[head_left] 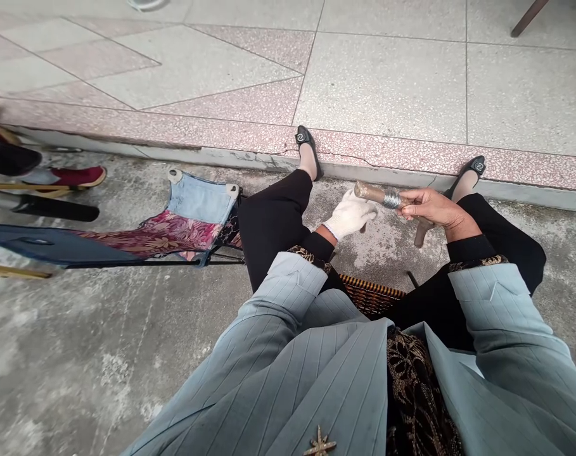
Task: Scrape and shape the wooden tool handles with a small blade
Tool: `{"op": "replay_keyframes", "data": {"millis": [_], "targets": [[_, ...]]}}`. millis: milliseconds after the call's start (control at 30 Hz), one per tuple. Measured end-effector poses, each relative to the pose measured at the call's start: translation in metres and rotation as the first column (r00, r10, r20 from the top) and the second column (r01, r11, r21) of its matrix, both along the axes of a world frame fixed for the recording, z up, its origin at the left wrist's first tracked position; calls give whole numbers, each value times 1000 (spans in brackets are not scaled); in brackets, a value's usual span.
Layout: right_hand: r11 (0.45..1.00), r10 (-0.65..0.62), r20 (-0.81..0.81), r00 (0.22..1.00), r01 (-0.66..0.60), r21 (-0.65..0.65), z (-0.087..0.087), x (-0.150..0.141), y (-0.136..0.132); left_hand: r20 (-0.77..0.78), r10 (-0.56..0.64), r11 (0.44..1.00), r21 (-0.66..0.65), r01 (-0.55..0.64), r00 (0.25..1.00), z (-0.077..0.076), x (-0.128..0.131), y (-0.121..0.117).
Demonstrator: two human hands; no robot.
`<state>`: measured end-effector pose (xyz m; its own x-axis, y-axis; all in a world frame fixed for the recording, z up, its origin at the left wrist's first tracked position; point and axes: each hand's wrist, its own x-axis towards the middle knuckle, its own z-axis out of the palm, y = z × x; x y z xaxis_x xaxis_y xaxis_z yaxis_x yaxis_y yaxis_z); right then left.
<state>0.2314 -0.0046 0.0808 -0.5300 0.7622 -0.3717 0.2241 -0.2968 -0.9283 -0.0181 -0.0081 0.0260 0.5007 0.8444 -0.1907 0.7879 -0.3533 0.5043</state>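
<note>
My right hand [430, 208] is closed around a brown wooden stick [369, 192] with silvery wire [391, 198] wound round it beside my fingertips. Another brown wooden end [423, 233] sticks out below the same hand; whether it joins the stick is hidden by my fingers. My left hand [350, 214], in a white knitted glove, is just under the stick's free end. Its fingers are bent and pressed together, and what they grip, if anything, does not show. Both hands are above the concrete floor between my knees.
A folding chair [192, 237] with patterned cloth stands at my left. Beyond it are another person's red shoe [81, 176] and a dark cylinder [54, 207]. My feet rest on a tiled step edge [383, 147]. A woven wicker seat [371, 294] shows below me.
</note>
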Motion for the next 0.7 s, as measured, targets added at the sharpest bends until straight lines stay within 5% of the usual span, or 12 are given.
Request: {"op": "replay_keyframes", "data": {"millis": [333, 700], "targets": [[999, -38, -111, 993, 41, 27, -8, 2, 2, -40, -39, 986, 158, 44, 998, -16, -3, 5], [994, -111, -133, 985, 111, -9, -12, -6, -5, 65, -107, 977, -176, 117, 992, -19, -8, 9]]}}
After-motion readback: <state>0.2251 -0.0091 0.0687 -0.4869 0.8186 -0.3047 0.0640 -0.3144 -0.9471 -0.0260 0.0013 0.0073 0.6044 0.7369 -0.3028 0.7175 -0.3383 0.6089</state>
